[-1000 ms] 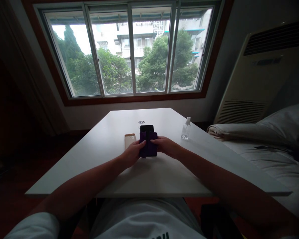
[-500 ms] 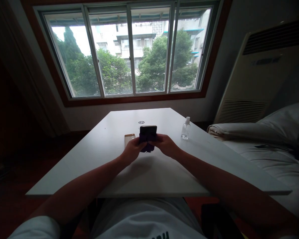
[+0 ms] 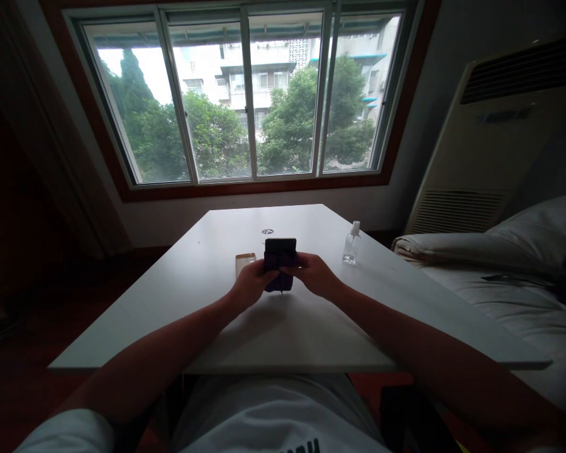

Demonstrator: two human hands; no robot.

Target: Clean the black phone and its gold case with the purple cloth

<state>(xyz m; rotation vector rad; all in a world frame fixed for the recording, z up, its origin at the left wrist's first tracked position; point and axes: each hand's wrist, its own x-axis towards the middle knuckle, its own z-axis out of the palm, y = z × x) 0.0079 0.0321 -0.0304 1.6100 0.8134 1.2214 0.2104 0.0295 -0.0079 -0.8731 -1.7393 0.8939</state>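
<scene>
Above the middle of the white table I hold a dark smartphone [image 3: 280, 245] upright between both hands. A dark purple cloth [image 3: 279, 284] lies over its lower part on the side facing me. My left hand [image 3: 249, 283] is closed on the left edge, its thumb pressing the cloth. From the right, my right hand [image 3: 317, 275] grips the other edge, with thumb and fingers also on the cloth. The fingers behind the phone are hidden. Just behind my left hand, a clear phone case with a gold-brown edge [image 3: 245, 258] rests on the table, partly covered.
A clear spray bottle [image 3: 351, 244] stands on the white table [image 3: 179, 314] to the right. Farther back lies a small dark ring-like item [image 3: 267, 231], too small to name. A bed [image 3: 466, 296] borders the table's right side; a window [image 3: 249, 100] is ahead.
The cloth's lower edge hangs slightly lower, with a thin tip now pointing down. My hands and the phone stay almost in place.
</scene>
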